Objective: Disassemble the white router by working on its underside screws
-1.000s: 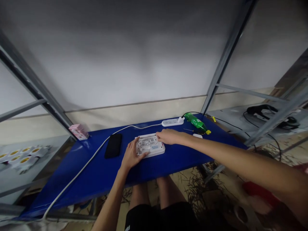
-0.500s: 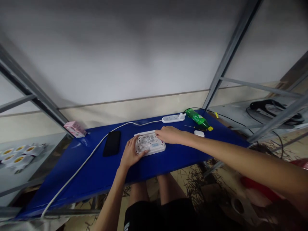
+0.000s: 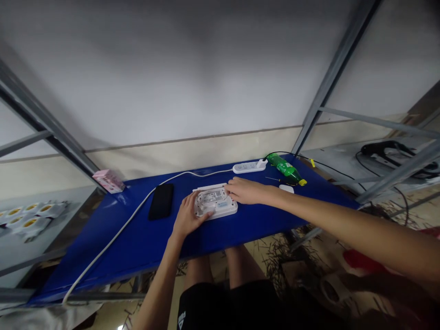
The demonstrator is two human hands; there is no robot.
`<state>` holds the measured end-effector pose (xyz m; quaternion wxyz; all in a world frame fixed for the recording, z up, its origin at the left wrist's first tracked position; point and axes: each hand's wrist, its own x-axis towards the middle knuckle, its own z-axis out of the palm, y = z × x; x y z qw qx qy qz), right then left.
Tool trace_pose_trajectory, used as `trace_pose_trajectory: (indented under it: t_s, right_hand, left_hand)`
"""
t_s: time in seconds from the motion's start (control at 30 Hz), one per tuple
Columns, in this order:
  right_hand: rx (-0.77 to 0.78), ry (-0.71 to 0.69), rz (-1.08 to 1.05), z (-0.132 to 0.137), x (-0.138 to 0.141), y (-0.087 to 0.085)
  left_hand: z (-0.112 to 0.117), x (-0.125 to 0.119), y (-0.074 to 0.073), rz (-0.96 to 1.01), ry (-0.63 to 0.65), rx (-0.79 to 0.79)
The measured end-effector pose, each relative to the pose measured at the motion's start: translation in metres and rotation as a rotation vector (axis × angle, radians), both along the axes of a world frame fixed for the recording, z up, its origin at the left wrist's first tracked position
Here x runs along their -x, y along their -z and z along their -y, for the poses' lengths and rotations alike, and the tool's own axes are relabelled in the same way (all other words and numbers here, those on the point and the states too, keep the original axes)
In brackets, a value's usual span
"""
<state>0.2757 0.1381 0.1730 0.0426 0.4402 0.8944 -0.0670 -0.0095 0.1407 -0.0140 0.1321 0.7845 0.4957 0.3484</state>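
A white plastic device (image 3: 216, 204), its underside up with a label and vent holes, lies on the blue tabletop (image 3: 113, 256). My left hand (image 3: 188, 215) wraps its near left corner, and my right hand (image 3: 244, 191) presses on its right edge, fingers over the top. Behind them stand a white power strip (image 3: 248, 167) and a green plastic bottle (image 3: 286, 169) on its side. A small screwdriver (image 3: 277, 180) and a small white object (image 3: 286, 189) lie close by. A black phone (image 3: 161, 201) lies left of my left hand.
A white cable (image 3: 120, 240) runs along the table from the power strip to the near left corner. A pink box (image 3: 108, 181) stands at the far left corner. Grey metal shelf uprights (image 3: 330, 82) flank the table, and a black cable (image 3: 330, 168) trails off its right side.
The whole view has shifted slightly, with the table higher and tilted a little. Both my hands stay on the white device, which shows no clear movement of its own.
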Motion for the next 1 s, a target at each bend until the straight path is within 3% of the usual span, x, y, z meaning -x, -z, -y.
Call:
trace_pose_trajectory:
  t_s: [0.13, 0.3, 0.47, 0.6, 0.77, 0.9, 1.0]
  right_hand:
    - [0.016, 0.157, 0.038, 0.001, 0.002, 0.003]
    - [-0.032, -0.005, 0.018, 0.005, 0.003, 0.003]
    - [0.003, 0.130, 0.101, 0.007, 0.006, 0.001]
    - [-0.027, 0.021, 0.088, 0.009, 0.006, -0.003]
    - [0.004, 0.121, 0.134, 0.011, 0.005, -0.008]
    - [-0.010, 0.026, 0.093, 0.011, 0.003, -0.006]
    - [-0.055, 0.054, 0.089, 0.011, 0.002, 0.000]
  left_hand:
    - [0.000, 0.000, -0.001, 0.004, -0.007, -0.007]
    - [0.000, 0.000, -0.002, -0.008, -0.005, 0.002]
    - [-0.001, 0.000, -0.001, -0.002, 0.000, -0.010]
    - [-0.001, 0.000, -0.001, 0.002, 0.007, -0.008]
    - [-0.001, 0.000, -0.002, -0.004, 0.001, -0.009]
    - [-0.002, 0.000, 0.001, 0.015, 0.000, -0.008]
    - [-0.003, 0.001, 0.003, 0.025, 0.000, -0.008]
